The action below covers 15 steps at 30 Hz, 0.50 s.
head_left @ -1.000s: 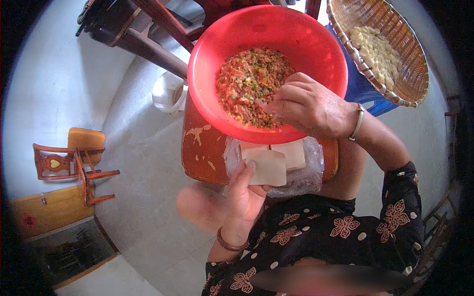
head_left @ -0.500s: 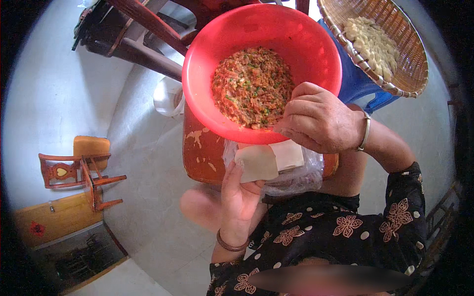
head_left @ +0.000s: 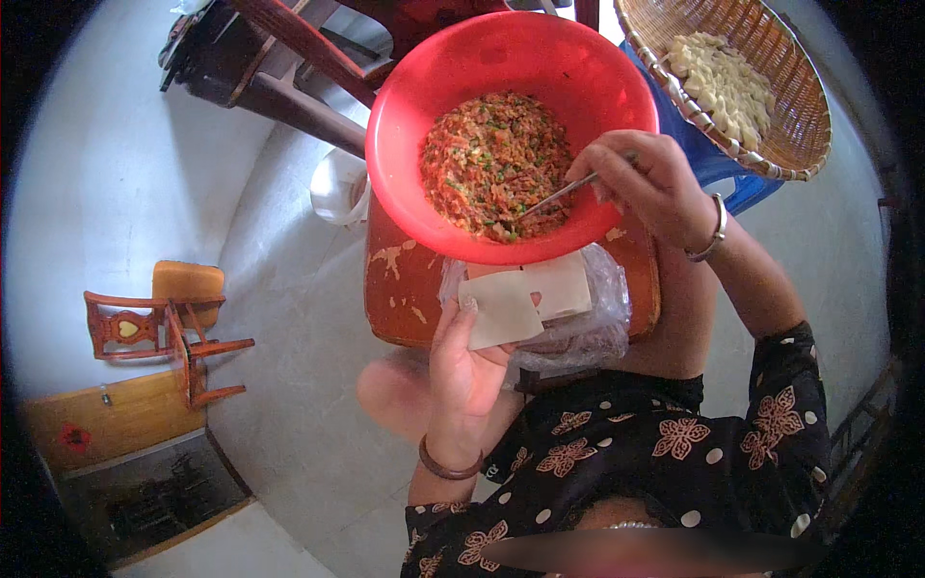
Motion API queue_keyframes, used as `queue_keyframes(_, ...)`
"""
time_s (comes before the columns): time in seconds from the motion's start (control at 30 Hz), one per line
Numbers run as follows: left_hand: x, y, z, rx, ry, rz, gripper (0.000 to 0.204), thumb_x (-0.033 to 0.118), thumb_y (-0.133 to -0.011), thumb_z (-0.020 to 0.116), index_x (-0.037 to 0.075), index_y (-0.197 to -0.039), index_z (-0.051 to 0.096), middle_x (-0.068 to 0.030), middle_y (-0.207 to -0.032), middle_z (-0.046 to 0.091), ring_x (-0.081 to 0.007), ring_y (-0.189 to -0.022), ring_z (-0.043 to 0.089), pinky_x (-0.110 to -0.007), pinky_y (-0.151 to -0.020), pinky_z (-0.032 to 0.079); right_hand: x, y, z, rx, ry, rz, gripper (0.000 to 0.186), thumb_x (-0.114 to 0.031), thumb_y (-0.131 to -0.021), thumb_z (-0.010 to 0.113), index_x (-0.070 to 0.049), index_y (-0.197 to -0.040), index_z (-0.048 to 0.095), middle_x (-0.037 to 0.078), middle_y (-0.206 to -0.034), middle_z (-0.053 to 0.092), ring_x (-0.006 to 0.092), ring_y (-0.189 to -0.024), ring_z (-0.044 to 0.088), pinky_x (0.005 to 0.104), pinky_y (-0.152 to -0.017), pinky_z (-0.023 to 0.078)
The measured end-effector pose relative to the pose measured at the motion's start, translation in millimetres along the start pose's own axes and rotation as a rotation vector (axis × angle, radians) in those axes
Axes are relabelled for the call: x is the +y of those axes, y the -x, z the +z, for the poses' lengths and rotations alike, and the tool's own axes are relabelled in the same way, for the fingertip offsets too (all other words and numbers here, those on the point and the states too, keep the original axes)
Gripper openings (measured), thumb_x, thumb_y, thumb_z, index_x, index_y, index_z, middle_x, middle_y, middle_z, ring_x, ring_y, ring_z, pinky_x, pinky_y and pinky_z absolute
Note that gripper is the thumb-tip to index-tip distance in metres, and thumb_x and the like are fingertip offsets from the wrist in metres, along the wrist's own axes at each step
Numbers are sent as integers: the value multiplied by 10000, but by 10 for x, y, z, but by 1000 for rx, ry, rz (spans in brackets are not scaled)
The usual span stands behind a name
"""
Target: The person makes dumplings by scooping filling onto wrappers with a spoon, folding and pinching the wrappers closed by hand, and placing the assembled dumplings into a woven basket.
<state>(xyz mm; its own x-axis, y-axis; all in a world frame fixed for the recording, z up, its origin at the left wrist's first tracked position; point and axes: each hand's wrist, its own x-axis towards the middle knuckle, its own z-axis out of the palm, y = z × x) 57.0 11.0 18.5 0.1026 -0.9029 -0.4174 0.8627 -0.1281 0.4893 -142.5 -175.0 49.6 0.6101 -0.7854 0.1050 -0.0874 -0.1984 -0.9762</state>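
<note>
In my left hand (head_left: 464,371) a square, pale dough wrapper (head_left: 501,313) lies across the fingers, with the thumb on its left edge. My right hand (head_left: 655,188) grips a thin metal utensil (head_left: 564,195) over the right side of a red plastic basin (head_left: 393,183). The utensil's lower tip rests in the minced filling (head_left: 496,159), orange-brown with green bits; its end shape is hidden there. Just below the basin, a stack of wrappers (head_left: 564,284) sits on a clear plastic bag (head_left: 609,323), partly covered by the held wrapper.
The basin and bag rest on a worn reddish wooden seat (head_left: 393,303). At the upper right, a woven bamboo basket (head_left: 805,116) of folded dumplings (head_left: 718,87) stands on a blue stool (head_left: 747,196). A white container (head_left: 337,188) and a small wooden chair (head_left: 188,328) are to the left.
My right hand has lifted and moved right, away from the basin's near rim, and the metal utensil now shows with its tip in the filling. The left hand still holds the wrapper.
</note>
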Motion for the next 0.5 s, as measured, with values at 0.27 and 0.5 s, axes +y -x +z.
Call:
queue_keyframes(0.27,-13,-12,27,9,-15,38,463,143,-980,438,29,-1423,363,-187,-1356,520,-353,-1243,530,-482,-1049,444,63,267,-171,171,-314,-74,339,-243,-1027,478,19,-967,686,-4,-731,615,33,-627,528,182,-524,405)
queue_keyframes(0.5,-83,56,106,-73,8,-11,483,190,-1001,401,-7,-1436,328,-244,-1403,461,-394,-1316,446,-479,-1052,458,-9,654,-1,-8,-136,-122,303,-215,-1014,476,9,-986,679,39,-785,605,95,-704,560,224,-608,440)
